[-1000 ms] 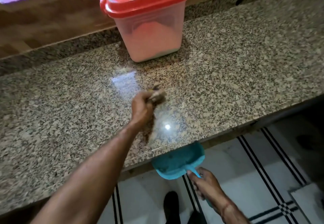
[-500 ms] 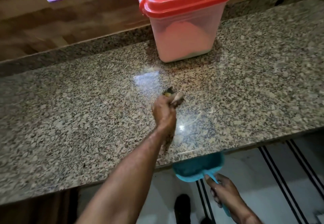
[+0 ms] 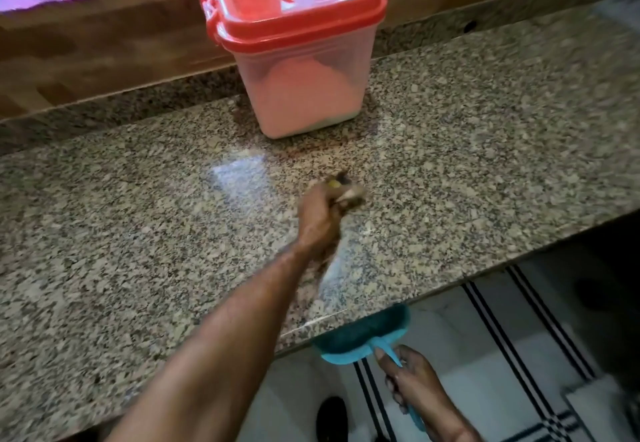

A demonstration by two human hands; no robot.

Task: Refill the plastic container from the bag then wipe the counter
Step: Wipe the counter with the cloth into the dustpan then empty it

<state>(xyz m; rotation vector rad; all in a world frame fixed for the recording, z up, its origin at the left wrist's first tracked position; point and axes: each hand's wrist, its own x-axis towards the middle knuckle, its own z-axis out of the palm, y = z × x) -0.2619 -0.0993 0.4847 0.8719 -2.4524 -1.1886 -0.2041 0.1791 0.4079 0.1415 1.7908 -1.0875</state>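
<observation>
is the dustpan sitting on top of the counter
No, the right hand holds the dustpan below the counter edge.

Left hand (image 3: pixel 318 220) grips brush (image 3: pixel 348 194), arm outstretched; right hand (image 3: pixel 415 386) grips dustpan (image 3: pixel 360 334) handle.

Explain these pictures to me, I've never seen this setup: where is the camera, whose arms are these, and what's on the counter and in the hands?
There is no machine here: a person works with bare hands, and the one camera sits on their head, looking forward and down. That is why the arms enter from the bottom. On the speckled stone counter stands a clear plastic container with its red lid on, partly filled with pale powder. The left hand grips a small brownish bundle over the counter; it is too blurred to say whether it is a brush or a cloth. The right hand holds the handle of a blue dustpan just below the counter's front edge, above the tiled floor.
</observation>
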